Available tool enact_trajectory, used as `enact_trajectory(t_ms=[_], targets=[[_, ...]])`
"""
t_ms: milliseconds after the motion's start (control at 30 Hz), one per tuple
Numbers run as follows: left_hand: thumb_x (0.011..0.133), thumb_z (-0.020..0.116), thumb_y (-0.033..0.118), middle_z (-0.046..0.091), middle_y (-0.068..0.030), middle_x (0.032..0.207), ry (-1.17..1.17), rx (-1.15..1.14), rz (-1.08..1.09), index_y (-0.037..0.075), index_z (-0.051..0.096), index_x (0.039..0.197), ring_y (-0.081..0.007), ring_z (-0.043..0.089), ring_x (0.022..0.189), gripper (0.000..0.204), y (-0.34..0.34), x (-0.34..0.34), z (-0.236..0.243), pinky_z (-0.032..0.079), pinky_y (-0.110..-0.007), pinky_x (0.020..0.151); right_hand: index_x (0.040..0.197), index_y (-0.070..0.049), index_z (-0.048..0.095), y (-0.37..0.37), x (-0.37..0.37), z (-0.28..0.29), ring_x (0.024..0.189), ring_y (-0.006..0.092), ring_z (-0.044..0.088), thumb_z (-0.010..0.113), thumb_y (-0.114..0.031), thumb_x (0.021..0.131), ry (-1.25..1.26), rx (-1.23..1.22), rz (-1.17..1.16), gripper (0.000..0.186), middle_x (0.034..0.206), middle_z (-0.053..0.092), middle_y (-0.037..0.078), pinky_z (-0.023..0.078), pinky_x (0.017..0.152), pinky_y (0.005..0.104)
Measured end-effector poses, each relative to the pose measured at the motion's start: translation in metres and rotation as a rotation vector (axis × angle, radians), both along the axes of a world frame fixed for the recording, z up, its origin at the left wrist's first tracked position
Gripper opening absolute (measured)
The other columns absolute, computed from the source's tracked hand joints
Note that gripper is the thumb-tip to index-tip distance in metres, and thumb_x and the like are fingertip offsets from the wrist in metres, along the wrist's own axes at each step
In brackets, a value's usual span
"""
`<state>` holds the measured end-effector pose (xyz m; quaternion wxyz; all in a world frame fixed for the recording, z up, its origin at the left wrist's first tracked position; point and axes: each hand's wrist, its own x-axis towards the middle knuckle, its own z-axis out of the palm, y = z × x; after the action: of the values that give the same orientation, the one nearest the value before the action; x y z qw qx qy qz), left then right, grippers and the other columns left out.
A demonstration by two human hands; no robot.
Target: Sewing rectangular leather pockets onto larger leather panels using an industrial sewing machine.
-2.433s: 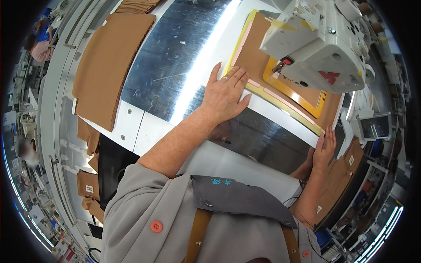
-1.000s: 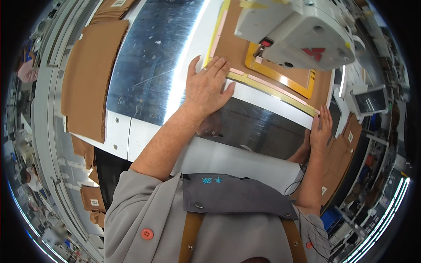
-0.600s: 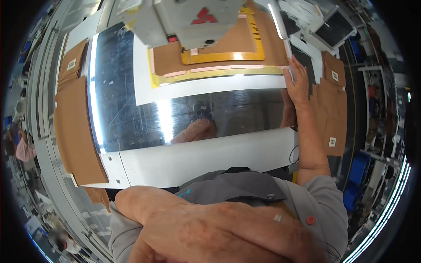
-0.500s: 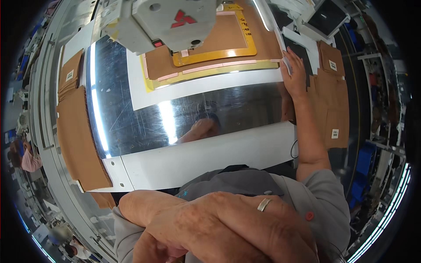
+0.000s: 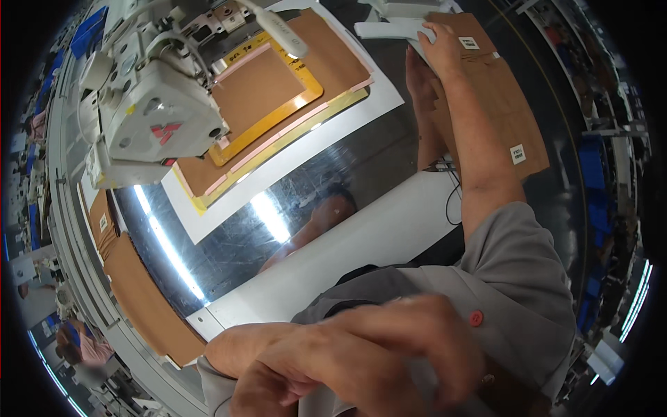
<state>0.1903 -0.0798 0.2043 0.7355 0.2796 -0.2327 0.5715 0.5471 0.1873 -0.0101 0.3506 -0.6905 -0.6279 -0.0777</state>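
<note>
While right hand (image 5: pixel 439 43) presses flat brown panel (image 5: pixel 501 90), steel table (image 5: pixel 333 174) gleams.

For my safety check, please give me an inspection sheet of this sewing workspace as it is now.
Surface: shiny metal table, with reflections.
Job's things: brown panel in orange-yellow frame on a white board, under the sewing machine head.
Clutter: brown panel stacks at left and at right, with small white labels.
Grips: right hand rests on the right stack's far edge; left hand close to the camera, blurred, hold unclear.
Cables: thin black cable beside the right forearm.
Surroundings: factory aisle, another person at far left.
</note>
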Motion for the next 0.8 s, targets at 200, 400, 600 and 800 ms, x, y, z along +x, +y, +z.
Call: enact_trajectory(t_ms=[200,400,600,800], targets=[[0.096,0.044,0.069,0.053,-0.0139,0.107,1.123,-0.342,0.193,0.006,0.055,0.109,-0.0242,0.054,0.098,0.066,-0.005,-0.104,-0.07,0.039,-0.037,0.094,0.118,-0.006,0.072,-0.004,0.057,-0.007,0.112,0.0373,0.068,0.072,-0.026,0.092,-0.167,-0.212,-0.336,0.032,0.118,0.071,0.019,0.055,0.097,0.047],[0.102,0.042,0.057,0.059,-0.0114,0.103,0.986,-0.742,0.392,0.004,0.059,0.107,-0.0216,0.056,0.097,0.056,-0.045,-0.151,-0.116,0.042,-0.036,0.092,0.102,-0.003,0.078,-0.001,0.059,0.01,0.106,0.0392,0.071,0.063,-0.015,0.093,-0.4,-0.52,-0.289,0.021,0.109,0.075,0.022,0.057,0.093,0.0486],[0.105,0.04,0.056,0.06,-0.011,0.1,0.988,-0.855,0.449,0.005,0.06,0.105,-0.0214,0.057,0.094,0.054,-0.069,-0.183,-0.133,0.044,-0.035,0.09,0.093,0.0,0.078,0.001,0.056,0.017,0.106,0.0383,0.07,0.059,-0.013,0.088,-0.347,-0.523,-0.274,0.023,0.105,0.074,0.022,0.056,0.093,0.0477],[0.105,0.04,0.056,0.061,-0.011,0.1,1.018,-0.857,0.453,0.005,0.061,0.103,-0.0212,0.058,0.092,0.055,-0.078,-0.186,-0.129,0.044,-0.035,0.088,0.095,-0.006,0.079,0.005,0.072,0.005,0.099,0.0356,0.072,0.068,-0.025,0.092,-0.067,-0.393,-0.473,0.021,0.101,0.076,0.017,0.056,0.09,0.0437]])
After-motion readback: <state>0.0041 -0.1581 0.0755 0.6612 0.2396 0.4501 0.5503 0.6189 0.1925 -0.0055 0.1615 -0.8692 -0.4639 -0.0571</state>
